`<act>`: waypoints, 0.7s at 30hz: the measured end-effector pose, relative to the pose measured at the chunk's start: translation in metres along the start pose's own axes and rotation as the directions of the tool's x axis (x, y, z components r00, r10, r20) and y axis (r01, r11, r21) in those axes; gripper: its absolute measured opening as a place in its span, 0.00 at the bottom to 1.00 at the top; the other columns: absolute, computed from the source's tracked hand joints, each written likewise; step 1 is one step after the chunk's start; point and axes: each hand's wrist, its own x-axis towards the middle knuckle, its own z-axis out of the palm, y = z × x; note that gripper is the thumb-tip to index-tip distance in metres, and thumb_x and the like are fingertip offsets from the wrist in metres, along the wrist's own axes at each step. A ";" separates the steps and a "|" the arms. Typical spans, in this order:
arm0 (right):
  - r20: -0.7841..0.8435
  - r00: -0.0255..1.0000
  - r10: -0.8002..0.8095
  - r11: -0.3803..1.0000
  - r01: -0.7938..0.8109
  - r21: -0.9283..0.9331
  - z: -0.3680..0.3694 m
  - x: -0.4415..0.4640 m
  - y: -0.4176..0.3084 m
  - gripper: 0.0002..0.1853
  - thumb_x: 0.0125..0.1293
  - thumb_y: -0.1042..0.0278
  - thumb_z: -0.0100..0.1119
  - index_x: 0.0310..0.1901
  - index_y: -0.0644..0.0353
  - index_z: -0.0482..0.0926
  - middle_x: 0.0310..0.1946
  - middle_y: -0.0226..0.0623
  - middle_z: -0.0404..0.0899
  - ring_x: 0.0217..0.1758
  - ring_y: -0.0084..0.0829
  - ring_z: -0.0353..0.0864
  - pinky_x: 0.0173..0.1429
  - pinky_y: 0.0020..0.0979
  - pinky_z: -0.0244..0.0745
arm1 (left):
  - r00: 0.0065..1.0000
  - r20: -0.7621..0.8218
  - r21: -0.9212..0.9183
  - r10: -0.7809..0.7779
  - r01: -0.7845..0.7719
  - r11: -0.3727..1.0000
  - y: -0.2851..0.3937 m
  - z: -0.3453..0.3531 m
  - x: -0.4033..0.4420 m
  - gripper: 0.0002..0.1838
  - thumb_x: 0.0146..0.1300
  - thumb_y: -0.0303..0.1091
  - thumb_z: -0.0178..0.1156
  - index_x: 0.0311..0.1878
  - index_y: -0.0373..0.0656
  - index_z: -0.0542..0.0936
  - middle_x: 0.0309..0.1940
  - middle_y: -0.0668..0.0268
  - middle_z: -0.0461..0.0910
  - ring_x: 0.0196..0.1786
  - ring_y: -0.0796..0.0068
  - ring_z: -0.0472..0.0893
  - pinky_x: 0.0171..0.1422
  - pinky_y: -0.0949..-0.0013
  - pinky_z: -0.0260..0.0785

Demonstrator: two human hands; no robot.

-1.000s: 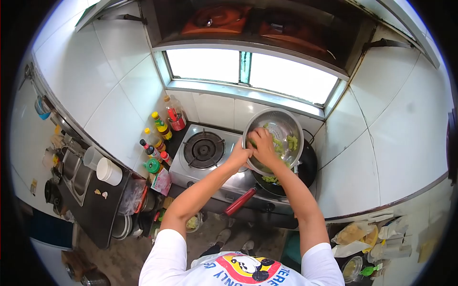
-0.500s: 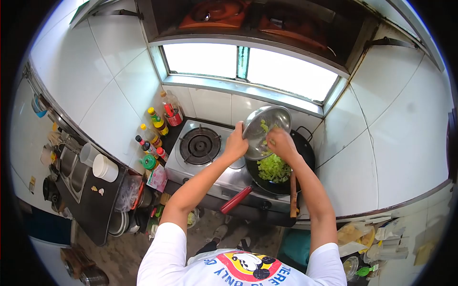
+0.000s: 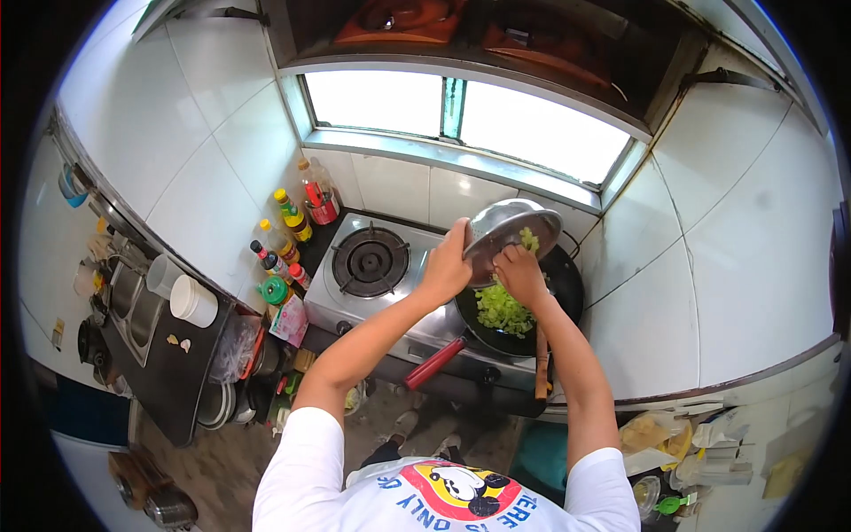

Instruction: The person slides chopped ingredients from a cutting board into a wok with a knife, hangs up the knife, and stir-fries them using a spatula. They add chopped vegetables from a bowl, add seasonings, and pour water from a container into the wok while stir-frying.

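Observation:
My left hand grips the rim of a shiny metal bowl, tilted over the right side of the stove. Inside the bowl is my right hand, its fingers curled together against the inner wall; whatever they hold is hidden. A few chopped green pieces cling to the bowl above those fingers. Below, a heap of chopped light-green vegetable lies in a dark wok. The wok's red handle points toward me. A wooden utensil handle sticks out over the wok's near rim.
Left of the wok is a bare gas burner on the steel stove. Several sauce bottles line the left wall. A white tub stands on the dark counter near a sink. An open cabinet hangs overhead.
The bowl and my left hand have shifted right and slightly up. My right hand stays in the bowl, its fingers now curled nearer the lower wall. The heap in the wok looks much the same.

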 end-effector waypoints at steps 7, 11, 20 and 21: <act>-0.116 0.989 0.090 0.995 -0.095 -0.036 -0.022 0.001 0.010 0.17 0.55 0.73 0.56 0.48 0.61 0.77 0.46 0.41 0.74 0.50 0.45 0.72 0.54 0.38 0.70 | 0.998 -0.053 0.038 -0.042 0.044 0.998 -0.015 -0.001 0.002 0.29 0.53 0.21 0.51 0.61 0.44 0.61 0.45 0.45 0.76 0.46 0.36 0.75 0.47 0.44 0.67; -0.213 0.974 0.079 0.962 -0.131 -0.239 -0.016 0.014 0.010 0.10 0.56 0.70 0.57 0.40 0.61 0.75 0.39 0.41 0.72 0.46 0.42 0.72 0.49 0.38 0.70 | 0.999 -0.027 0.014 -0.033 0.033 0.999 -0.002 0.003 -0.013 0.29 0.52 0.21 0.52 0.60 0.42 0.61 0.45 0.45 0.75 0.43 0.36 0.75 0.45 0.43 0.67; 0.206 0.978 -0.014 1.000 0.011 0.016 -0.007 -0.030 -0.002 0.04 0.56 0.70 0.55 0.27 0.59 0.76 0.31 0.38 0.76 0.42 0.41 0.76 0.44 0.40 0.71 | 0.989 -0.140 0.053 -0.058 0.066 0.996 -0.012 -0.010 -0.012 0.29 0.54 0.22 0.51 0.62 0.44 0.61 0.47 0.44 0.76 0.48 0.38 0.75 0.50 0.46 0.68; 0.125 0.991 0.045 0.997 -0.052 0.049 -0.010 -0.026 0.002 0.05 0.57 0.71 0.55 0.26 0.60 0.76 0.30 0.39 0.77 0.41 0.41 0.77 0.44 0.40 0.72 | 0.985 -0.139 -0.012 -0.104 0.103 0.995 -0.019 -0.011 -0.011 0.30 0.53 0.21 0.50 0.62 0.44 0.62 0.48 0.43 0.76 0.49 0.38 0.75 0.52 0.48 0.68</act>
